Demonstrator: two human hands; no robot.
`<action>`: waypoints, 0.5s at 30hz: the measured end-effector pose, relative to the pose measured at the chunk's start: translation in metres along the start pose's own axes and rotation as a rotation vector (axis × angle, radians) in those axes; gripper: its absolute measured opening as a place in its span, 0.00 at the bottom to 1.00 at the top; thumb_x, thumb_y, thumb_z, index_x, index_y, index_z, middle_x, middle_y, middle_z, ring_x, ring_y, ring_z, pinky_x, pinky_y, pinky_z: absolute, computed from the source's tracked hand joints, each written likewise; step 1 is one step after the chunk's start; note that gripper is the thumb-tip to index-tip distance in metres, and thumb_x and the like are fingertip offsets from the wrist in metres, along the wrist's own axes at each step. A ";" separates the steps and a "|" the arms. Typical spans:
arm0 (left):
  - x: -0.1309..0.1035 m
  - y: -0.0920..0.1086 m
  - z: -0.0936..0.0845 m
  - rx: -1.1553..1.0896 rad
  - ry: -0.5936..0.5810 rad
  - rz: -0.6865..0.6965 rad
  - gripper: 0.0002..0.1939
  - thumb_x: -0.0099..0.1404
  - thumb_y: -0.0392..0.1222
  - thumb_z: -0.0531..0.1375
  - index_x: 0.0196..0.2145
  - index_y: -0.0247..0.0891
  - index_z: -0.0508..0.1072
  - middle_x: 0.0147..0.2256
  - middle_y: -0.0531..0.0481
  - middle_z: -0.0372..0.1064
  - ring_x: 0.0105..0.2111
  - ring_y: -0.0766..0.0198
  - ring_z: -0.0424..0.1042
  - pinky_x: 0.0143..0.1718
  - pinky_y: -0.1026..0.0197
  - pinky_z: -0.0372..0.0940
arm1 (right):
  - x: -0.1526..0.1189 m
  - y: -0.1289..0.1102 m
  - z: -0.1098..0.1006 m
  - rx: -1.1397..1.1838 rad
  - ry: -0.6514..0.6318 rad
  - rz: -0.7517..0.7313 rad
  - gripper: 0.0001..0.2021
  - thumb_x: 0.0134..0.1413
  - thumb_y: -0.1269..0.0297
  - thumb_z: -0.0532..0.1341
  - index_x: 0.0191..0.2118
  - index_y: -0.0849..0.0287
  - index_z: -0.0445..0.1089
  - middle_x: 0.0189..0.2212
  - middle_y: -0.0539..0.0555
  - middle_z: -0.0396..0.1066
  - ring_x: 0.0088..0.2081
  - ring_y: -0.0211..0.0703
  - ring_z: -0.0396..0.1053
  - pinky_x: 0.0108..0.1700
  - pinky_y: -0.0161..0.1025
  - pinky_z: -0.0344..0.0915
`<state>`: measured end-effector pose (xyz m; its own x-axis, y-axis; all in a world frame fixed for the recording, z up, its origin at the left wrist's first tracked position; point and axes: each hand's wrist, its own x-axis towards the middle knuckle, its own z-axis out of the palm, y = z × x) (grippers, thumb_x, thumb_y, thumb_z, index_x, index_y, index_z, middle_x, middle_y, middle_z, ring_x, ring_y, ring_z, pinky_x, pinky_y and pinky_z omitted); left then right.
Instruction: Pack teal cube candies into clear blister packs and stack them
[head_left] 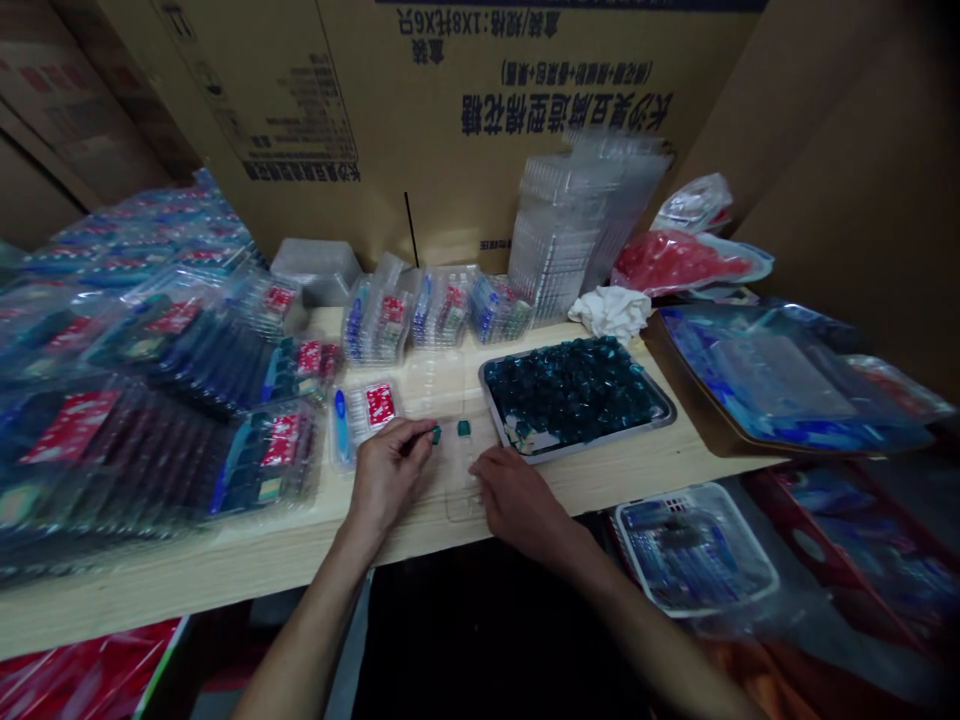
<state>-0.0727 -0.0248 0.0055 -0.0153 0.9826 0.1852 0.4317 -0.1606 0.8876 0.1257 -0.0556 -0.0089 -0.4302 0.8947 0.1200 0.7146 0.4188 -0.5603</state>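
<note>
Between the thumb and finger of my left hand (394, 470) is a small dark green gel-like block (436, 435). A second green block (463, 428) sits in the clear plastic blister tray (465, 505) lying in front of me. My right hand (521, 500) is closed at the right side of that tray; whatever its fingertips may hold is hidden. To its upper right stands a shallow tray (536, 455) heaped with dark teal blocks (577, 385). Beside my left hand is a filled blister pack (341, 425) with a blue tool and a red patterned piece.
Stacked filled packs (150, 440) crowd the left of the table. Behind are more filled packs (379, 315), nested clear trays (559, 240), a crumpled white tissue (611, 310) and a red-filled bag (686, 262). An open carton (697, 410) stands right; a white bin (697, 550) sits lower.
</note>
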 end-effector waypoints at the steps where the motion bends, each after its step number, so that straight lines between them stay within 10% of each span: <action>1: 0.003 -0.002 0.003 0.017 -0.012 0.009 0.10 0.61 0.41 0.63 0.40 0.40 0.80 0.37 0.47 0.77 0.36 0.59 0.74 0.39 0.61 0.65 | -0.002 -0.003 0.003 -0.050 -0.036 0.002 0.12 0.55 0.80 0.53 0.40 0.63 0.71 0.40 0.61 0.72 0.47 0.49 0.66 0.52 0.44 0.61; 9: 0.026 -0.019 0.036 0.306 -0.336 0.301 0.13 0.59 0.28 0.58 0.34 0.42 0.81 0.34 0.46 0.75 0.33 0.61 0.74 0.35 0.63 0.65 | 0.000 -0.010 0.009 -0.150 -0.110 0.017 0.11 0.55 0.79 0.53 0.41 0.67 0.71 0.41 0.63 0.71 0.47 0.51 0.65 0.55 0.43 0.60; 15: 0.022 -0.033 0.040 0.341 -0.328 0.467 0.09 0.66 0.33 0.57 0.38 0.37 0.78 0.33 0.46 0.74 0.33 0.64 0.74 0.35 0.64 0.67 | -0.001 -0.012 0.012 -0.126 -0.102 0.051 0.13 0.54 0.80 0.53 0.43 0.68 0.71 0.43 0.63 0.69 0.48 0.50 0.63 0.55 0.42 0.61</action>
<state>-0.0515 0.0061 -0.0369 0.4943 0.8032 0.3325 0.5886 -0.5906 0.5520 0.1112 -0.0637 -0.0126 -0.4410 0.8975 0.0065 0.7978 0.3953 -0.4552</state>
